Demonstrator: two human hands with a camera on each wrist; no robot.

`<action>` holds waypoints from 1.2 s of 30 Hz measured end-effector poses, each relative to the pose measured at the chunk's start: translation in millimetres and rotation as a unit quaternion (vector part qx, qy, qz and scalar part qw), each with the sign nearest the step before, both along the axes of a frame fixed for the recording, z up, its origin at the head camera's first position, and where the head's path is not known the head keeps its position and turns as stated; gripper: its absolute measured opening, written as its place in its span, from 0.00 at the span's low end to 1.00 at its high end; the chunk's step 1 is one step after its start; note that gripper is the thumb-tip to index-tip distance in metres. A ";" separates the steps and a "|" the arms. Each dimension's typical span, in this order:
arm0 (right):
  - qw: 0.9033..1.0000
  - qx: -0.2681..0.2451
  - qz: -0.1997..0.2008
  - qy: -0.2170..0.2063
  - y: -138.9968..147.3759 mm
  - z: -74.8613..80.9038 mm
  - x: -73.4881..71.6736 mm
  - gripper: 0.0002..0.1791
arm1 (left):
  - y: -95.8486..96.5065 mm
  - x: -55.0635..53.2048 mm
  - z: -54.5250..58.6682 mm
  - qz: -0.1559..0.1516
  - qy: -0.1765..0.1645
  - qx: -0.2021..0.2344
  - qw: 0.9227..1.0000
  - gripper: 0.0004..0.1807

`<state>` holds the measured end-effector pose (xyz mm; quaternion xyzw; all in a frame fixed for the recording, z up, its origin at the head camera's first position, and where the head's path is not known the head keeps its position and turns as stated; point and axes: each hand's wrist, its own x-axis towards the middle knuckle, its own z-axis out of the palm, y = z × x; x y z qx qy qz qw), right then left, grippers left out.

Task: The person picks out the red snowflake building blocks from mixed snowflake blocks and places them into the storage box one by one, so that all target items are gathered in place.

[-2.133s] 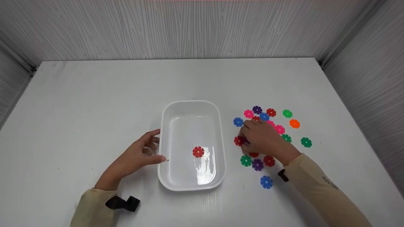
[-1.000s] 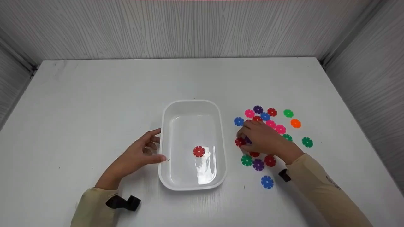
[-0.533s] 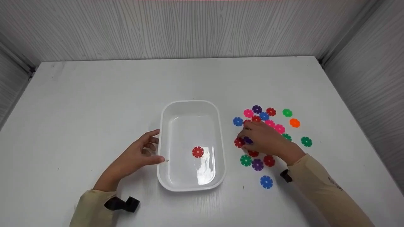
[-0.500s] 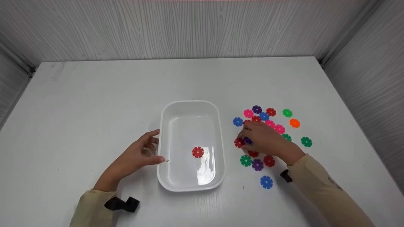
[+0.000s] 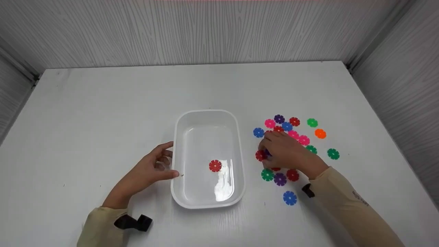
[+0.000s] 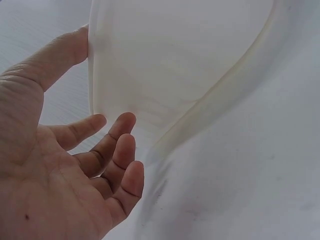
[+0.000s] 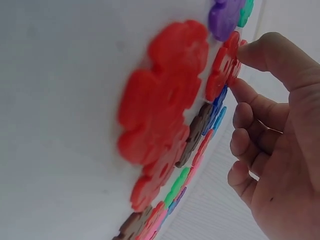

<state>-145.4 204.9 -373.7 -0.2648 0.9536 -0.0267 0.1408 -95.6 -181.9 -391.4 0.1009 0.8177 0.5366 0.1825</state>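
Observation:
Within the white plastic tray [image 5: 208, 202], one red snowflake disc [image 5: 215, 165] lies flat. My left hand [image 5: 151, 171] is at the tray's left side, thumb touching the rim and index finger against the outer wall; its other fingers bend loosely in the left wrist view. To the tray's right, my right hand [image 5: 286, 151] pinches a red snowflake disc [image 7: 219, 75] at its edge between thumb and index finger, low at the table. A purple disc [image 5: 268, 153] is partly hidden beneath that hand. Several notched discs in red, pink, blue, green and purple lie around it.
An orange disc [image 5: 320, 133] and a green disc [image 5: 333, 153] lie at the cluster's right. A blue disc [image 5: 289, 198] lies nearest the front. The white table [image 5: 120, 96] meets grey wood-grain panels [image 5: 205, 31] at the back and sides.
My right hand shifts only slightly over the discs, its fingertips staying at the red one. My left hand and the tray keep their places.

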 end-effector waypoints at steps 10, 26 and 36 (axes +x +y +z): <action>0.999 0.018 0.019 0.022 1.6 1.5 -1.0 0.28 | -0.1 -1.2 -1.5 0.001 0.000 -0.002 1.000 0.43; 0.999 -0.028 0.016 -0.014 6.4 2.3 -2.6 0.24 | -0.4 -1.1 -1.8 -0.001 0.003 0.001 1.000 0.44; 1.000 -0.004 0.027 0.000 0.2 1.8 -0.8 0.29 | 0.7 0.0 -1.4 -0.010 0.001 0.011 1.000 0.44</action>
